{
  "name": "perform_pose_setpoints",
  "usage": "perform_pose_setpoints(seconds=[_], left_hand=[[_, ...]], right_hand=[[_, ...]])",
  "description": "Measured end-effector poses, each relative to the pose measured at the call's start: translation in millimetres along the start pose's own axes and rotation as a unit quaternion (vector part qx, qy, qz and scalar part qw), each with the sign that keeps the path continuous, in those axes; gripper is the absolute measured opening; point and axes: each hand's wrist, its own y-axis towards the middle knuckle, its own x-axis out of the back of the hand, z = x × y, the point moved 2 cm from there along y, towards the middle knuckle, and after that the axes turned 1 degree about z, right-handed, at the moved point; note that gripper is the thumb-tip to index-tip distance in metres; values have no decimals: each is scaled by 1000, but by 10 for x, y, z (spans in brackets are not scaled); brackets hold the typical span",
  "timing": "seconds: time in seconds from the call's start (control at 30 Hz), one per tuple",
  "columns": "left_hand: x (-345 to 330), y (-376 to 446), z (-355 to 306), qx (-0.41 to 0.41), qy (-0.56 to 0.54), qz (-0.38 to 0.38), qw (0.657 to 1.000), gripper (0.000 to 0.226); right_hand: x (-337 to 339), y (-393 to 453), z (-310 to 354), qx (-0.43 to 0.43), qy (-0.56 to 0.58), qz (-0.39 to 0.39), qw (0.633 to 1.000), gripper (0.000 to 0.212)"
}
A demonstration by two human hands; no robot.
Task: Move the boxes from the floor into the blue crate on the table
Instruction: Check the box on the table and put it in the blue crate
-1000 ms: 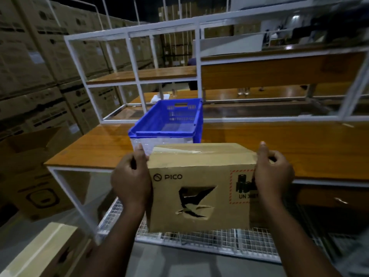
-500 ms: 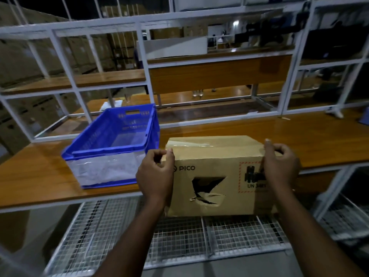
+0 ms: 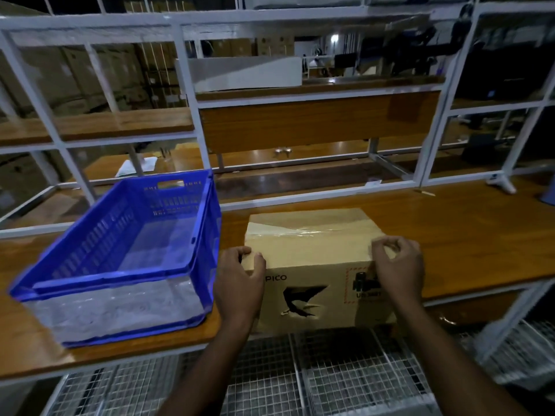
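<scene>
Wooden desk (image 3: 450,235) runs under a white metal frame, with bare top to the right of the box (image 3: 312,259). That taped cardboard box sits at the desk's near edge, just right of the crate (image 3: 126,253), not touching it. Left hand (image 3: 238,283) curls over the box's top left corner; right hand (image 3: 398,270) grips its top right corner. Its front face is torn. Blue perforated plastic crate stands open.

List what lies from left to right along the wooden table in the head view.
blue crate → left hand → cardboard box → right hand, both hands gripping the box's near top corners.
</scene>
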Motion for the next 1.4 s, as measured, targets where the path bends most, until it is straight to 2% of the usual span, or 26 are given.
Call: perform_pose_setpoints(seconds=[0.13,0.27,0.33,0.4,0.47,0.57,0.63,0.83,0.93,1.1,1.2,1.33,1.4], left_hand=[[-222,192,177,-4,53,55,997,39],[-313,348,204,-14,77,60,995,47],[-342,453,167,-43,108,71,991,52],[-402,580,68,-86,139,101,981,60],[-527,674,-68,-128,151,163,966,70],[-750,667,-227,-176,199,225,937,68],[-811,641,-246,-196,214,222,931,61],[-778,615,-249,-199,202,166,944,44],[-788,620,-271,-187,204,164,947,41],[-778,786,-409,-185,237,178,937,29],[-840,967,-467,-201,261,189,925,22],[-1015,995,-310,-227,253,189,921,42],[-1069,1026,-238,-222,279,228,906,54]], right_hand=[[-316,101,-38,-7,-18,41,999,21],[-482,210,-59,23,-30,60,997,28],[-540,296,-39,37,-80,74,993,31],[-610,400,46,85,-199,59,975,29],[-739,485,166,159,-287,59,943,29],[-949,483,311,207,-296,121,925,29],[-1016,455,311,214,-281,139,925,26],[-987,443,228,241,-246,124,930,9],[-977,440,239,241,-242,124,932,13],[-1058,645,483,252,-320,152,901,27],[-1196,711,543,285,-341,171,879,22],[-1263,723,444,307,-324,228,866,44],[-1319,767,429,294,-328,286,851,54]])
